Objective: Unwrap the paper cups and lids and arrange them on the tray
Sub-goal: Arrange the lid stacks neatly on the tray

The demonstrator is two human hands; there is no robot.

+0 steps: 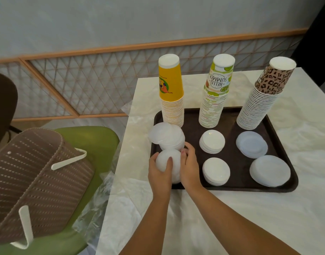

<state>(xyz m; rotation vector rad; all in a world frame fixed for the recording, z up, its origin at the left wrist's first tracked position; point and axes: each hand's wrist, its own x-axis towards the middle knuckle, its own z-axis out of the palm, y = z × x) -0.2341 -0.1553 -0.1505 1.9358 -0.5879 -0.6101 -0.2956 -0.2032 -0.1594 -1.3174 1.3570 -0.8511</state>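
Between my left hand (160, 169) and right hand (188, 165), both curled round it, lid stack (168, 161) sits at tray (231, 153) front-left corner, just before the splayed lids (167, 136).

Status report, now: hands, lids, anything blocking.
Left hand and right hand both grip a lid stack at the tray near-left corner. Three cup stacks, five other lid piles on tray. Leaning lid pile crowds the spot.
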